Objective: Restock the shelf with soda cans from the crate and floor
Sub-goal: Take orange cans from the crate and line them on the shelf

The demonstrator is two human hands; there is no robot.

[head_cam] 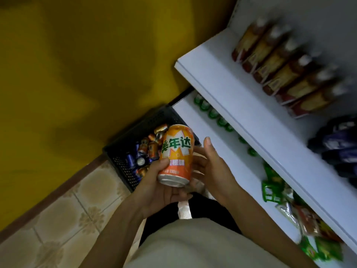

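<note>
Nearest the camera: pale shirt [193,244] and dark trousers [208,206], with a white strip [184,209] hanging just below the grip. Both forearms reach up from there.

Left hand [160,188] has the orange soda can [176,151] — thumb laid across the lower front of the label, fingers cupped under the base. Can is tilted, with the base toward the camera and the top leaning away. The label is orange and white with green characters, facing up. Right hand [212,167] sits on the other side of the can, fingers straight and together, pointing away, wrapped round nothing. Its palm faces the can; can't tell whether it actually touches.

Just beyond and left of the grip, partly hidden by the can: black crate [150,120] with perforated walls on the tiled floor [67,209]. Loose blue and orange cans [144,149] lie inside at mixed angles.

Right of the grip — white lower shelf [197,120]. A row of green-topped containers [212,113] runs along it, too blurred to say bottle or can. Green snack packets [274,186] sit further right. Beyond that, the upper shelf [241,89] carries a row of brown bottles [280,70] with white caps and, at the right end, dark blue packs [338,144], blurred.

Farthest, up and left of the grip: yellow wall [77,64] with brown skirting [48,198] where it meets the floor.
</note>
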